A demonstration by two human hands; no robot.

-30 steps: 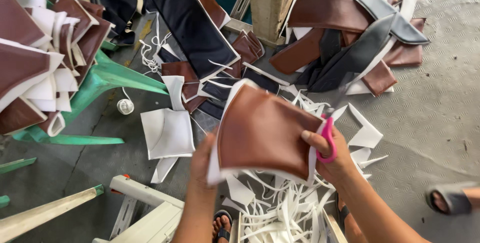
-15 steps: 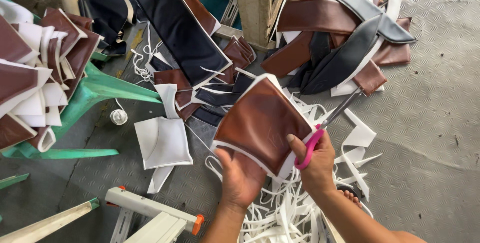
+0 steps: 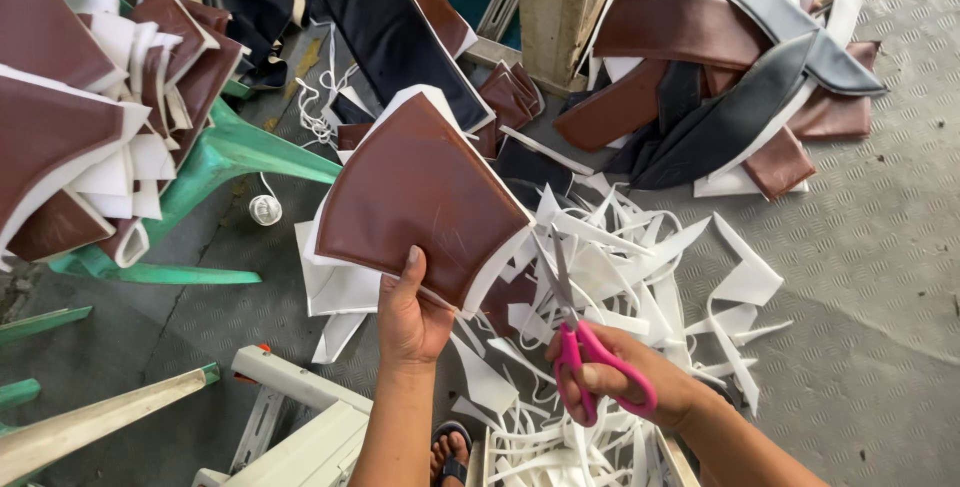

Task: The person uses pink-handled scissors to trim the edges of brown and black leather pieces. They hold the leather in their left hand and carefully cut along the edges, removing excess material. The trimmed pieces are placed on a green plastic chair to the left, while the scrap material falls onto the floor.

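My left hand (image 3: 410, 312) grips the lower edge of a brown leather-like padded piece with a white foam border (image 3: 420, 192), held up flat over the floor. My right hand (image 3: 620, 382) holds pink-handled scissors (image 3: 585, 342) with the blades pointing up toward the piece's lower right edge, a little apart from it. Below both hands lies a heap of white foam trimmings (image 3: 600, 277).
A green plastic chair (image 3: 215, 152) at left carries a stack of brown padded pieces (image 3: 60, 127). Brown, grey and navy pieces (image 3: 720, 77) pile up at the top right beside a wooden post (image 3: 555, 7). A white frame (image 3: 290, 427) stands at the bottom left. A thread spool (image 3: 265, 210) lies on the floor.
The left hand has turned the brown piece and shifted it left. The right hand with the scissors has come off the piece's edge and dropped lower right.
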